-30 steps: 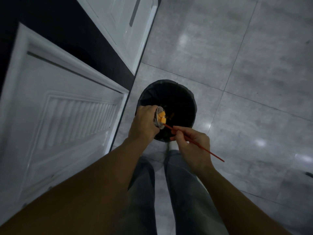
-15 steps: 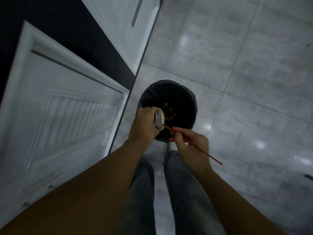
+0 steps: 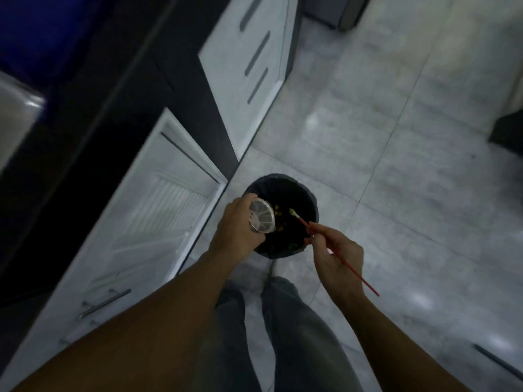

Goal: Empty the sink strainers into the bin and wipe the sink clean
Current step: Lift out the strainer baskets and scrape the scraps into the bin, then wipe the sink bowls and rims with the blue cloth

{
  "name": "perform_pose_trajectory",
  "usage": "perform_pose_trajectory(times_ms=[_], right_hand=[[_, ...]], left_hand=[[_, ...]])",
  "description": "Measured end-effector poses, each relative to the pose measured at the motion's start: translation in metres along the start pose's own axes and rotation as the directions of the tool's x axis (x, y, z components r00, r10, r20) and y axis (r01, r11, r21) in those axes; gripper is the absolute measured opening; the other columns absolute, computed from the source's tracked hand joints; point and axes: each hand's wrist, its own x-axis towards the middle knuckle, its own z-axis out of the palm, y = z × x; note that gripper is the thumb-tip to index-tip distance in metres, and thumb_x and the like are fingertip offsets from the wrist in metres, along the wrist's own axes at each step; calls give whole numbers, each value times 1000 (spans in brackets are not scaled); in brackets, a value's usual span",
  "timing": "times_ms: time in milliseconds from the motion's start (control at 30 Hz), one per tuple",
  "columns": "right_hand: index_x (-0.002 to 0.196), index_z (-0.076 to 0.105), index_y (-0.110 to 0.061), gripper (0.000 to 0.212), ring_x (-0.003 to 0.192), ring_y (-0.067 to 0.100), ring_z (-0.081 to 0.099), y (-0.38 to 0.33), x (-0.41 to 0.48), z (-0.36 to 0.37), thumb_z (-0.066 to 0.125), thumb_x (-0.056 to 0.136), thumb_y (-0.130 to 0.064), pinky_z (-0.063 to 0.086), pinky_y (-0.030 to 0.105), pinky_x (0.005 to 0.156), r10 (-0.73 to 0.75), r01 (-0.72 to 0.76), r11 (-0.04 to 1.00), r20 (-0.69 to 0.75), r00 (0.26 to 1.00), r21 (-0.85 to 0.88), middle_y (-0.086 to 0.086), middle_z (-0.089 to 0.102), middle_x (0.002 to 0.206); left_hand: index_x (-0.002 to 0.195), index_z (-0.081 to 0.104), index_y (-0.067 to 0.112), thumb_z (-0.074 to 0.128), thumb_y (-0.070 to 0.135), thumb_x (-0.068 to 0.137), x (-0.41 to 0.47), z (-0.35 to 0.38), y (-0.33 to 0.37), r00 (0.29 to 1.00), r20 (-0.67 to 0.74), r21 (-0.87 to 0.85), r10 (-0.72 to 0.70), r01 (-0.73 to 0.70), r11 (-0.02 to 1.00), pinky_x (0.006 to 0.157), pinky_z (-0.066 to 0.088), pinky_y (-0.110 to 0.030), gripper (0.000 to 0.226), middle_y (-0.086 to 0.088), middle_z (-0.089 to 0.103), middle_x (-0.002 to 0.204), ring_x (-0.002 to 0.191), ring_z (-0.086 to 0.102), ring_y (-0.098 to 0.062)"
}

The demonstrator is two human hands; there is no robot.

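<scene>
A round black bin (image 3: 310, 200) with a dark liner stands on the floor in front of my feet. My left hand (image 3: 236, 227) grips a metal sink strainer (image 3: 261, 215), tipped on its side over the bin's left rim, its mesh looking empty. My right hand (image 3: 334, 254) pinches a thin red brush (image 3: 343, 263) whose pale tip hangs over the bin's opening, apart from the strainer. Small orange food scraps (image 3: 278, 214) lie inside the bin.
White cabinet doors (image 3: 158, 222) with metal handles run along the left, one beside the bin. Grey floor tiles (image 3: 396, 165) spread to the right. A steel sink edge (image 3: 17, 108) shows at far left. My legs stand below the bin.
The orange scraps have fallen out of the strainer into the bin. My right hand drew the brush tip out of the strainer and to the right. The view has tilted up.
</scene>
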Motion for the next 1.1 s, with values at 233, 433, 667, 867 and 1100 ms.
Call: perform_pose_trajectory(times_ms=[233, 433, 667, 867, 1100], right_hand=[[114, 71, -31, 32, 99, -5, 66, -114, -20, -14, 47, 95, -38, 54, 17, 91, -190, 190, 982, 18, 982, 17, -16, 73, 104], [116, 73, -21, 31, 90, 0, 69, -239, -40, 7, 50, 95, -25, 56, 19, 84, -485, 480, 872, 41, 873, 97, -14, 72, 101], [115, 74, -22, 30, 81, 4, 69, -344, -65, 99, 61, 90, -11, 53, 17, 75, -713, 683, 699, 127, 690, 212, -12, 74, 95], [120, 70, -17, 30, 79, 3, 65, -385, -75, 207, 55, 94, -12, 52, 13, 77, -750, 767, 621, 405, 523, 162, 0, 73, 94], [110, 73, -12, 24, 83, 24, 68, -384, -58, 287, 55, 95, -17, 44, 17, 81, -620, 825, 560, 622, 478, -75, 12, 73, 93]], left_hand=[[145, 32, 32, 88, 26, 60, -74, -104, 56, 982, -191, -211, -15, -26, 977, 102, 52, -40, 101, 1, 53, 139, 125, 53, -19], [128, 54, 34, 81, 31, 53, -139, -207, 53, 803, -596, -234, 30, -209, 950, 99, 51, -38, 80, 14, 59, 122, 116, 58, -11], [122, 39, 63, 86, 31, 53, -185, -311, -25, 566, -817, -259, -111, -189, 947, 100, 43, -31, 90, 42, 42, 117, 122, 50, -14], [136, 47, 37, 83, 13, 56, -188, -347, -112, 605, -726, -441, -327, -44, 896, 99, 40, -25, 91, 0, 50, 136, 123, 45, -12], [131, 57, 12, 86, 8, 61, -160, -347, -186, 675, -628, -446, -388, 97, 890, 105, 45, -34, 75, -9, 58, 131, 121, 55, -25]])
